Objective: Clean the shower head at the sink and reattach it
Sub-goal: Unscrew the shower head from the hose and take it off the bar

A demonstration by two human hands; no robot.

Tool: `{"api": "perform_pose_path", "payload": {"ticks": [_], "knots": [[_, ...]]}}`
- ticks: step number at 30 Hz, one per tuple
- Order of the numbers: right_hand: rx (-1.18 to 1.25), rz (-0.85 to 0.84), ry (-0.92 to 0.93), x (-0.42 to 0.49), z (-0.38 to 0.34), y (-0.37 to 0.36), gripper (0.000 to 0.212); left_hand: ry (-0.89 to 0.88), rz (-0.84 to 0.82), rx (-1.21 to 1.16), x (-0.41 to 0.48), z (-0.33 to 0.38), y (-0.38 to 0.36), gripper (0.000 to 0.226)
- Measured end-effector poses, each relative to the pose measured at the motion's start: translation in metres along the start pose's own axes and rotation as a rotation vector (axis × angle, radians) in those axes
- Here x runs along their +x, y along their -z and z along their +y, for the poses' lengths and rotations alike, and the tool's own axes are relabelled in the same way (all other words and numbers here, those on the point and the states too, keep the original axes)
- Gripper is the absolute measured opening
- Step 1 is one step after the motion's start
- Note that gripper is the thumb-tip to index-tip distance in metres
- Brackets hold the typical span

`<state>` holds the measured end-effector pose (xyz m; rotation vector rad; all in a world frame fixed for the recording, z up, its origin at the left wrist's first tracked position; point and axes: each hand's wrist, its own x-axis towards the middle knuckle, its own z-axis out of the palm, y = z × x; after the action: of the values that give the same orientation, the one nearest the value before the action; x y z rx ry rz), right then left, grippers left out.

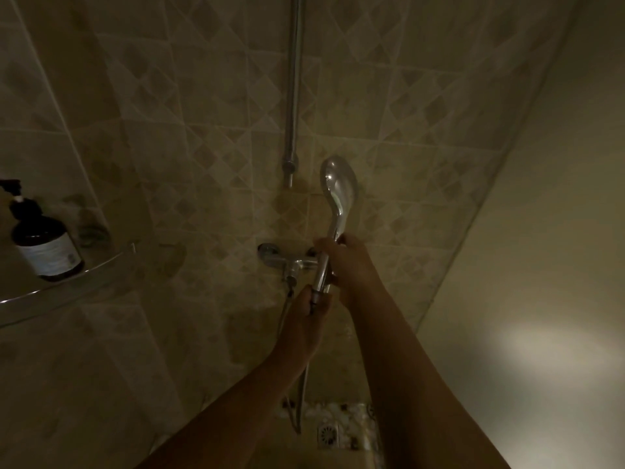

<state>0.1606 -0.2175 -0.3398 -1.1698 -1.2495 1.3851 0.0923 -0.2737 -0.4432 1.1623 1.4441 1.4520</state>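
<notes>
No text legible anywhere. Pale label (pixel 50 255) on dark pump bottle (pixel 40 243) on glass corner shelf (pixel 67 286), its print too blurred and dim to read.

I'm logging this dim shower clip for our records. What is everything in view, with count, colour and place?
shower head: one, chrome, held upright in front of the tiled wall, centre
hose: one, silvery, hanging from the base of the handle down toward the floor
mixer tap: one, chrome, on the wall just left of the hands
riser rail: one, chrome, vertical on the wall above the tap
pump bottle: one, dark with a pale label, on the corner shelf at left
corner shelf: one, glass, left edge
floor drain: one, square, metal, bottom centre
left hand: grip on the hose connector at the handle's base
right hand: grip around the handle
</notes>
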Motion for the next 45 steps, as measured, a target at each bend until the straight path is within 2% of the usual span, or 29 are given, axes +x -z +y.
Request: {"api": "perform_pose_path", "payload": {"ticks": [2, 5, 7, 10, 12, 14, 16, 21, 23, 26, 28, 31, 33, 35, 37, 39, 41, 45], "knots": [[-0.023, 0.017, 0.025, -0.001, 0.0, -0.001, 0.035, 0.036, -0.052, -0.014, -0.001, 0.0, -0.003, 0.031], [0.036, 0.019, 0.105, 0.001, -0.002, 0.0, 0.014, 0.021, -0.096, -0.042, -0.003, 0.004, -0.006, 0.02], [0.121, -0.046, 0.024, 0.007, -0.004, 0.005, 0.016, -0.024, -0.132, -0.086, -0.006, 0.007, -0.005, 0.009], [0.399, -0.373, -0.19, 0.019, -0.006, 0.018, 0.04, -0.019, -0.244, -0.141, -0.014, 0.017, -0.003, 0.018], [0.523, -0.586, -0.228, 0.027, -0.004, 0.026, 0.046, -0.005, -0.286, -0.186, -0.015, 0.022, -0.003, 0.018], [0.555, -0.696, -0.214, 0.031, -0.003, 0.029, 0.043, 0.004, -0.301, -0.214, -0.014, 0.026, -0.003, 0.018], [0.484, -0.655, -0.181, 0.034, -0.003, 0.028, 0.038, 0.0, -0.291, -0.22, -0.011, 0.025, -0.004, 0.02], [0.252, -0.35, 0.012, 0.031, -0.001, 0.017, 0.019, -0.057, -0.102, -0.113, 0.006, 0.014, -0.006, 0.024], [0.154, -0.268, 0.058, 0.027, 0.001, 0.013, 0.015, -0.106, -0.02, -0.072, 0.014, 0.012, -0.007, 0.015], [0.076, -0.122, 0.029, 0.022, 0.01, 0.007, 0.026, -0.117, 0.062, 0.042, 0.021, 0.008, -0.011, 0.022], [0.1, -0.052, 0.018, 0.022, 0.011, 0.005, 0.022, -0.084, 0.067, 0.082, 0.021, 0.006, -0.015, 0.027], [0.212, -0.102, -0.046, 0.025, 0.006, 0.007, 0.013, -0.115, 0.011, 0.004, 0.013, 0.012, -0.017, 0.035], [0.332, -0.214, -0.108, 0.029, 0.004, 0.013, 0.028, -0.089, -0.085, -0.077, 0.009, 0.021, -0.012, 0.034], [0.426, -0.335, -0.116, 0.034, 0.002, 0.018, 0.042, -0.1, -0.187, -0.096, 0.008, 0.027, -0.004, 0.024], [0.476, -0.455, -0.117, 0.036, 0.001, 0.021, 0.046, -0.112, -0.242, -0.106, 0.008, 0.028, 0.001, 0.015], [0.475, -0.51, -0.122, 0.038, 0.0, 0.02, 0.044, -0.085, -0.236, -0.13, 0.008, 0.027, 0.003, 0.02], [0.432, -0.454, -0.129, 0.04, 0.0, 0.016, 0.038, -0.073, -0.173, -0.121, 0.01, 0.024, 0.003, 0.021], [0.27, -0.196, -0.058, 0.037, 0.004, 0.005, 0.013, -0.063, 0.006, -0.05, 0.017, 0.018, -0.001, 0.017]]}}
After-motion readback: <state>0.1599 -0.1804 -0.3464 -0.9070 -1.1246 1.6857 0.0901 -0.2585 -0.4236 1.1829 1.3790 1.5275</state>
